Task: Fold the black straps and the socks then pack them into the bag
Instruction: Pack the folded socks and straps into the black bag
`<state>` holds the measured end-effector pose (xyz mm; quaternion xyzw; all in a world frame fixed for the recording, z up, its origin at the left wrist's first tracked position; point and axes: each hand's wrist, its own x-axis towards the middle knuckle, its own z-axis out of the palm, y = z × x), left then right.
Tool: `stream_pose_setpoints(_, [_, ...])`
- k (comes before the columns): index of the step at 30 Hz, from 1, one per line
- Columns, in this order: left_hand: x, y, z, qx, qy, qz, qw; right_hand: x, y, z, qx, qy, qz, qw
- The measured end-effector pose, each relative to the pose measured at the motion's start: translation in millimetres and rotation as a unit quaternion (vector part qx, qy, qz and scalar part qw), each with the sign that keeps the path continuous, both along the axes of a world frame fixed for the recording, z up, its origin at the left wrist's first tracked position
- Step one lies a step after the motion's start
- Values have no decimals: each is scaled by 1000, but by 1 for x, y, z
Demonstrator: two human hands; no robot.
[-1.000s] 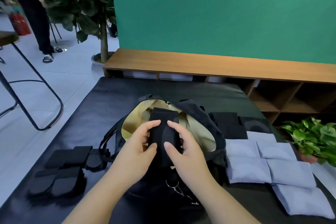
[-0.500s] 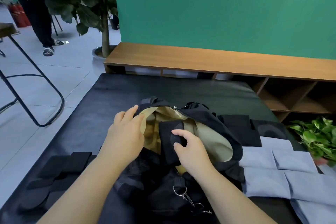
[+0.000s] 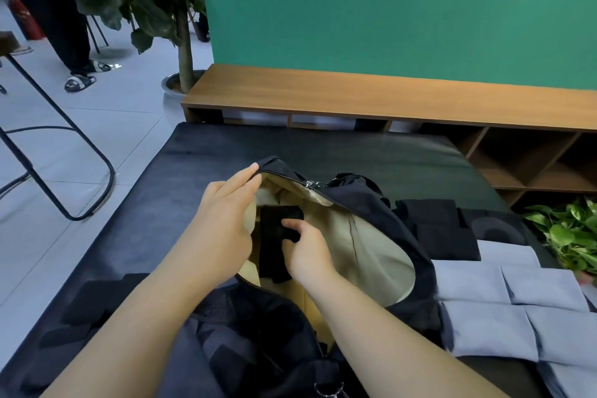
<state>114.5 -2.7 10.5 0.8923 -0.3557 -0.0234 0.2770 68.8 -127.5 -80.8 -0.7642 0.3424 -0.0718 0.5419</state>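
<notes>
Wooden shelf (image 3: 387, 97), potted tree (image 3: 181, 26), stool (image 3: 64, 152)

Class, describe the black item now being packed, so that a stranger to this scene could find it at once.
Start at the open black bag mid-table, with its beige lining. The folded black piece lies inside that opening, pinched by the right hand. Unlike the other folded pieces, it alone is in the bag.

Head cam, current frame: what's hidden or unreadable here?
- Floor of the black duffel bag with beige lining: covered by the folded black piece and both hands.
- Right hand grip on that piece: fingertips curl out of sight.
- Black straps on the table's left: dark on dark, blurred, partly behind the left forearm; count unclear.
- Grey folded socks: cut off by the right edge.
- Left hand hides the bag's near rim.
</notes>
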Motion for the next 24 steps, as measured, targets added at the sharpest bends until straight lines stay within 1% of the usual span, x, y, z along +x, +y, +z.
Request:
stream_pose_setpoints(4, [-1,1,6,-19,31,-25,999,19,8,-6,11,-57,-18,998])
stream_pose_setpoints(7, [0,3,8,-37,57,-31,997,31,10,-13,2,-111,-13,994])
stream_pose_setpoints(9, [1,5,8,-47,70,-33,996,37,8,-18,9,-127,-8,992])
stream_pose_setpoints(12, [2,8,8,-58,80,-36,994,43,2,-27,-6,-94,10,996])
stream_pose_setpoints(15, [2,10,4,-57,87,-32,994,45,-3,-33,-68,-45,66,994])
stream_pose_setpoints(18, [3,12,-1,-65,88,-27,994,45,-4,-36,-130,-8,102,986])
stream_pose_setpoints(21, [3,11,-3,-68,91,-25,993,43,0,-36,-142,55,131,980])
stream_pose_setpoints(24, [2,11,-2,-69,91,-35,993,43,3,-34,-181,119,174,961])
